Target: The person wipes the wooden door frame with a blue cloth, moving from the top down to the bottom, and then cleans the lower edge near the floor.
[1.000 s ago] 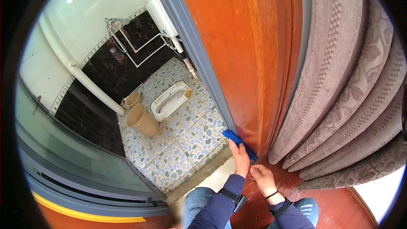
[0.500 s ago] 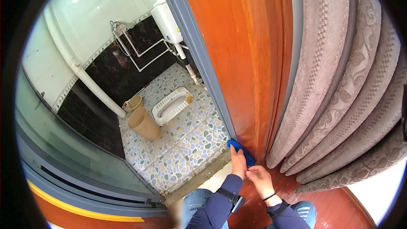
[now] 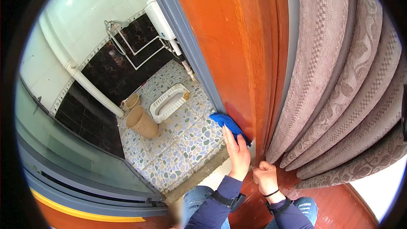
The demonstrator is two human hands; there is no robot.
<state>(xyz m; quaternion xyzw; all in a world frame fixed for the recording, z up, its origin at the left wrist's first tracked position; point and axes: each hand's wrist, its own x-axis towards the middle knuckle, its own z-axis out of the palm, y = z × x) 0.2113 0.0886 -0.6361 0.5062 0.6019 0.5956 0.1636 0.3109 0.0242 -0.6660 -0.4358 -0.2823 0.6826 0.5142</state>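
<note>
A blue cloth lies against the lower part of the glossy orange-brown wood panel, by the grey door frame. My left hand presses it there, fingers stretched up along the cloth and thumb at its right side. Close by on the right, my right hand is curled into a fist by the foot of the wood trim. Nothing shows in it, and a thin dark band circles its wrist.
Grey-brown patterned curtains hang on the right. Through the doorway are a squat toilet, a beige bucket and a pebble-patterned floor. A stone sill crosses the doorway. A glass door stands at the left.
My left hand has moved up the panel with the blue cloth, which shows more fully now. My right hand has curled into a fist and parted from the left. The view has shifted slightly.
</note>
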